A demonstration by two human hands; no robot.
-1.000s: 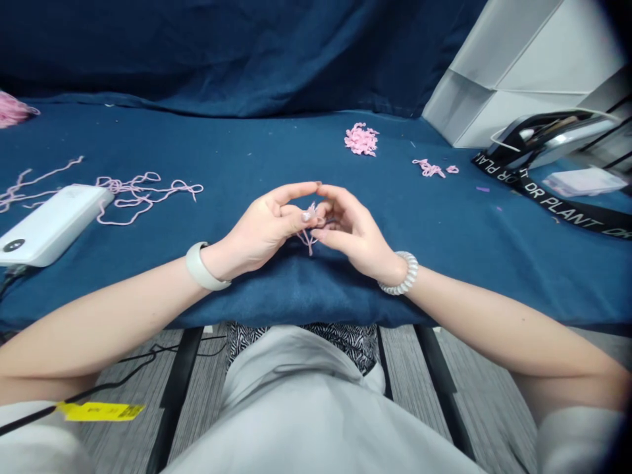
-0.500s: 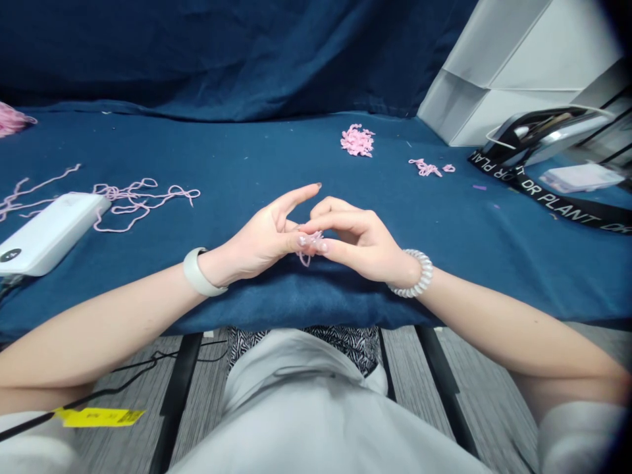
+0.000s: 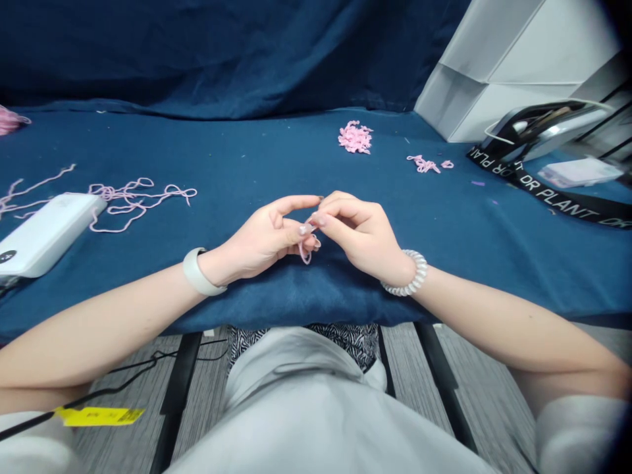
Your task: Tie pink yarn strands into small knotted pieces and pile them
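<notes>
A small loop of pink yarn hangs from the fingertips of my left hand, whose thumb pinches it near the table's front edge. My right hand meets it from the right, thumb and index finger pressed together on the upper part of the same yarn. The fingertips of both hands touch or nearly touch. Long loose strands of pink yarn lie to the left on the blue cloth. A small pile of short pink pieces sits further back, with several more pieces to its right.
A white power bank lies at the left, beside the strands. A pink yarn bundle is at the far left edge. On the right are a white box, a black lettered strap, an open pouch and a pale flat case.
My right hand has lifted slightly, and its thumb has moved up from beside my left thumb. My left index finger has come down towards the right fingers. The view has shifted slightly.
</notes>
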